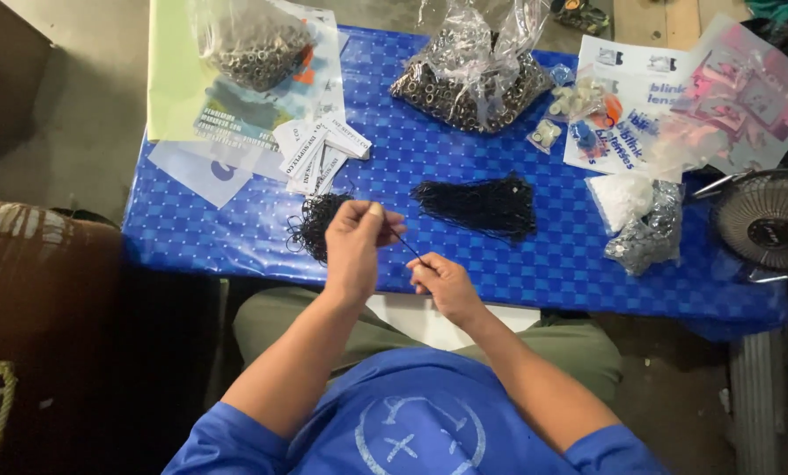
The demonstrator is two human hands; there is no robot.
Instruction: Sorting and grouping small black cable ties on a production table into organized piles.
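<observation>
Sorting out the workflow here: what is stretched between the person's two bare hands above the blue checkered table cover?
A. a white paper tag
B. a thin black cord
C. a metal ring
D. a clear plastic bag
B: a thin black cord runs taut from the left hand to the right hand.

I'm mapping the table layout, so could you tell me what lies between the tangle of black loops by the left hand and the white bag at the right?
In the head view, a bundle of black cords lies on the blue checked tablecloth between the tangle of black loops and the white bag.
</observation>
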